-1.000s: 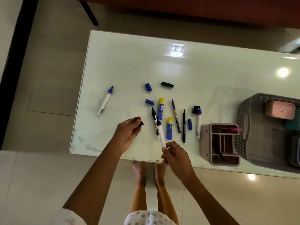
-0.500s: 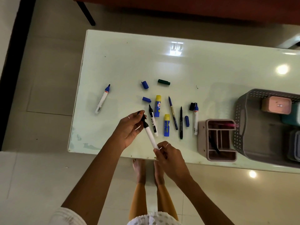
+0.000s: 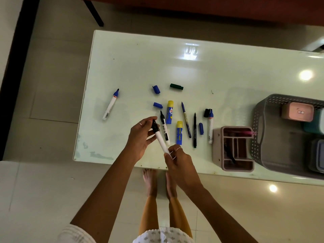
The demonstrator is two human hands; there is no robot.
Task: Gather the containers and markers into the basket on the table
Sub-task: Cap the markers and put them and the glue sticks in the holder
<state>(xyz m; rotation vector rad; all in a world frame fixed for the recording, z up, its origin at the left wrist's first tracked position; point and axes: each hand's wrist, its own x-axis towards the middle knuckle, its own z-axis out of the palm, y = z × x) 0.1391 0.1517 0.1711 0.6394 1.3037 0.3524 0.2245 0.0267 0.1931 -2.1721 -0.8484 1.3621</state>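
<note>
A white marker (image 3: 161, 141) with a black cap is held over the table's near edge. My right hand (image 3: 177, 158) pinches its lower end, and my left hand (image 3: 142, 135) grips the black cap end. Another black-tipped white marker (image 3: 165, 128) lies just to the right. Two blue glue sticks (image 3: 170, 112) (image 3: 179, 132), two thin pens (image 3: 186, 120) (image 3: 194, 130), a blue-tipped marker (image 3: 210, 127) and loose caps (image 3: 156, 89) (image 3: 176, 86) lie on the white table (image 3: 175, 67). A lone blue-tipped marker (image 3: 111, 104) lies far left. The grey basket (image 3: 259, 130) stands at the right.
A pink compartment organiser (image 3: 217, 148) sits against the basket's left side, holding a pink pen and a dark pen. Inside the basket are a pink box (image 3: 297, 111) and teal and grey containers. My bare feet stand on the tiled floor below the table edge.
My left hand brought the black cap to the marker's tip, and the marker swung left toward it. Cap and marker now meet between both hands.
</note>
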